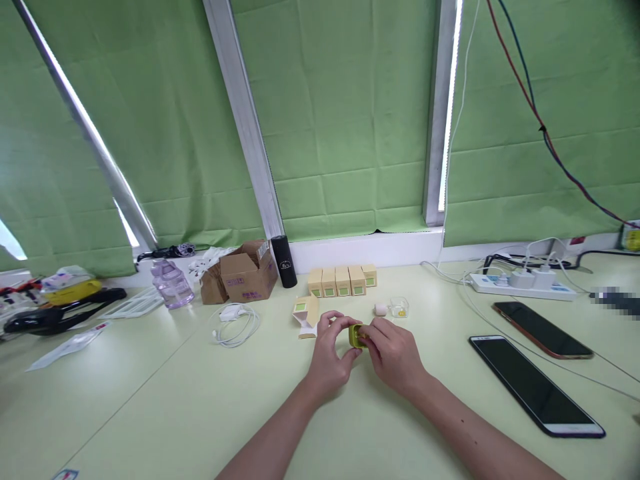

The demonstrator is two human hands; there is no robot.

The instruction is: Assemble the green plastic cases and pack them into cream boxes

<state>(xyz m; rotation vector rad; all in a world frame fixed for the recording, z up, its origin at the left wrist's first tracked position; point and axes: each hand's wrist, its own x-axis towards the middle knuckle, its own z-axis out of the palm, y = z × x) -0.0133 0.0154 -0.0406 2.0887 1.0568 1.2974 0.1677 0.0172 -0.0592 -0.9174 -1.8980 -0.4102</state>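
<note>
My left hand [331, 355] and my right hand [394, 353] meet over the pale green table [190, 407], both with fingers pinched on a small yellow-green case [356, 335]. Just left of my hands lies an open small tan box [306, 315] with a green label. Behind them stands a row of several shut tan boxes [343, 281]. A small white piece [381, 309] and a clear little tray [399, 307] with a yellow item lie to the right of that row.
A brown cardboard carton [249, 272], a black cylinder [283, 261], a coiled white cable [235, 324] and a clear purple bottle [171, 283] sit at the back left. Two dark phones [537, 385] [543, 330] and a white power strip [523, 283] lie at the right.
</note>
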